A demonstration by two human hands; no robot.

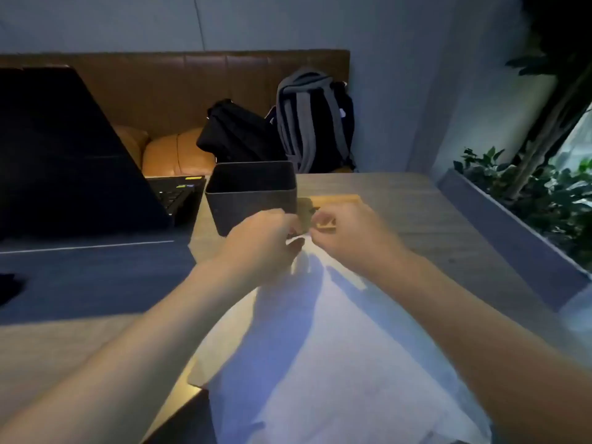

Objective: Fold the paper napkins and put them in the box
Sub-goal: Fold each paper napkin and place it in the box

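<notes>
Together both hands, left (pixel 263 238) and right (pixel 346 232), pinch the white napkin's (pixel 320 347) far corner; the dark box (pixel 253 200) stands just beyond.

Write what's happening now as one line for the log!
left hand: pinches napkin corner | right hand: pinches same corner | napkin: unfolded, lifted | box: open, looks empty

You are finding the box (pixel 253 195) standing open-topped just ahead; the laptop (pixel 73 149) is crowding its left, while bare counter (pixel 400 200) is lying free to its right.
</notes>
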